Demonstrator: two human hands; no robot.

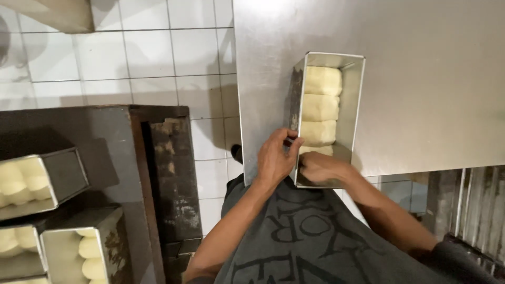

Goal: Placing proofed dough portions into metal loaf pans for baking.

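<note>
White square floor tiles (158, 58) with grey grout fill the upper left, catching a soft glare from overhead light. A brushed steel worktop (431, 68) spans the right side, its surface dully reflective, while a dark, worn metal stand (100, 131) with a rust-flecked edge (171, 173) sits at lower left, carrying three metal pans (63, 179) of pale dough (21, 181). A beige box-like corner (58, 13) shows at the top left, and dark vertical slats (473, 205) appear beneath the worktop at lower right.
</note>
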